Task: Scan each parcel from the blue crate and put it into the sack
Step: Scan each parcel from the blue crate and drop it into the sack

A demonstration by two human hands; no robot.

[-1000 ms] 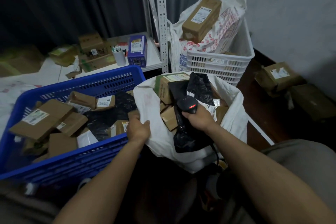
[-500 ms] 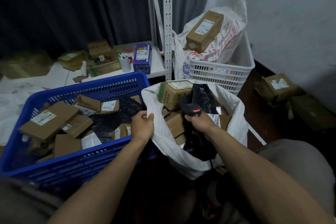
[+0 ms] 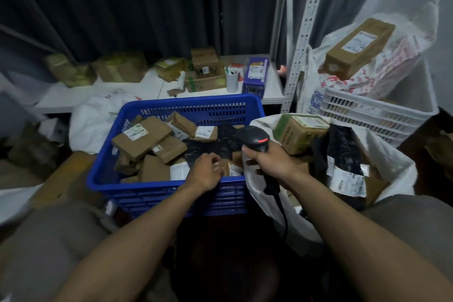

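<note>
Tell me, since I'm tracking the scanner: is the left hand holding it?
No, the right hand grips the scanner; the left hand is over the blue crate.

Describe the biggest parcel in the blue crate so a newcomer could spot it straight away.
Find the blue crate left of the white sack. In its far-left corner the long cardboard parcel lies tilted on top of smaller boxes. It is the largest brown one there, with a white label on its top face.
</note>
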